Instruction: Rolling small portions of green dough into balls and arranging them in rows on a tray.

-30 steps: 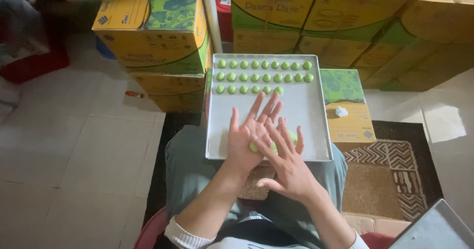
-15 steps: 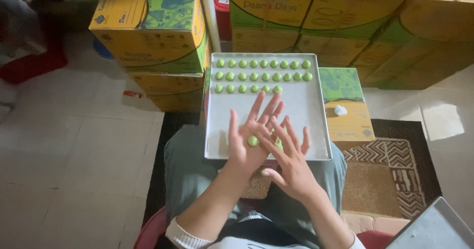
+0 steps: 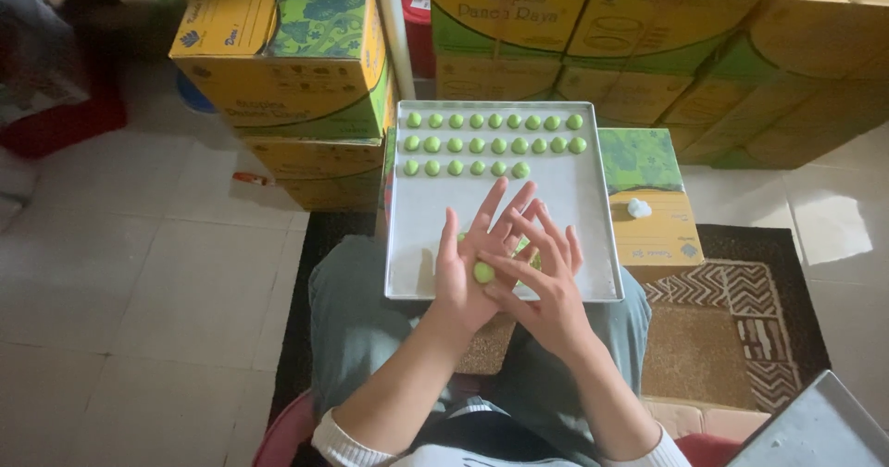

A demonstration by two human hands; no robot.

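Head view is showing a person sitting with a metal tray (image 3: 593, 245) resting across the lap, its near edge lying over the knees. The left hand (image 3: 472, 263) is lying palm up over the tray's near edge, fingers spread and pointing toward the far edge. A green ball (image 3: 483, 272) is sitting on that open palm. The right hand (image 3: 546, 286) is crossing over from the right, its fingers stretched flat and pressing against the ball from the side and above. Neither hand is closing into a grasp: both are staying flat, with the ball pinched loosely between palm and fingers. A little more green is peeking out behind the right fingers, but what it is cannot be told.

Along the tray's far edge, rows of green balls (image 3: 491, 143) are lying in neat lines: two full rows reaching from near the far left corner to near the far right corner, and a shorter third row starting at the left and ending about midway. The tray's middle and right side are showing bare metal.

Yellow-and-green boxes (image 3: 278, 50) are standing stacked beyond the tray. Another box (image 3: 648, 199) is sitting just beside the tray's right edge, carrying a small white lump (image 3: 639, 208). A patterned rug (image 3: 741, 328) is lying on the tiled floor.
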